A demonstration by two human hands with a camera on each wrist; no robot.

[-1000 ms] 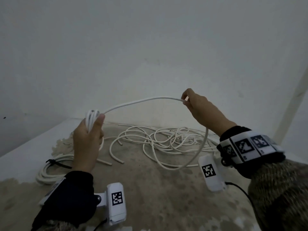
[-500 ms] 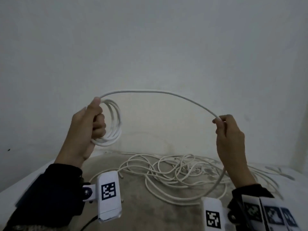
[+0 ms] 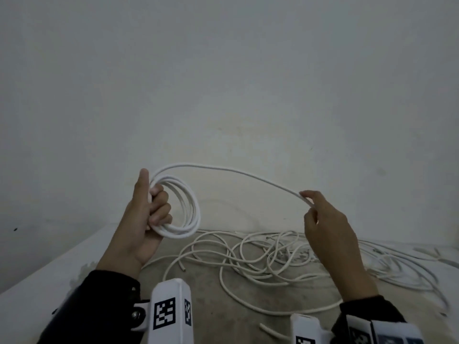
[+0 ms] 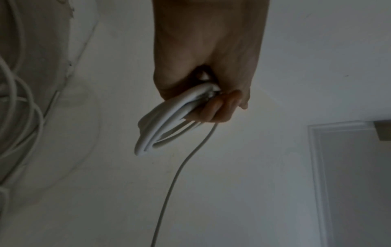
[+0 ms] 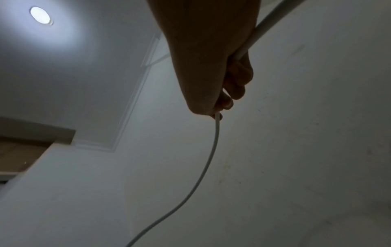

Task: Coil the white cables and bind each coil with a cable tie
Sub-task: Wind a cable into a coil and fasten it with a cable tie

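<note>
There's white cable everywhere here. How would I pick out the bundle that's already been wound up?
Start at the pale wall and drop to the two raised hands in front of it. The left hand grips a small round coil of several stacked loops, held up in the air. Unlike the loose cables sprawled on the surface below, it is neat, and one strand arcs from it to the right hand.

Coil [image 3: 182, 209]: white cable, several round loops – held upright off the desk.
Free strand [image 3: 238, 172]: arcs from coil top, rightward.
Loose cables [image 3: 260, 259]: tangled white heap – lying on the desk below.
</note>
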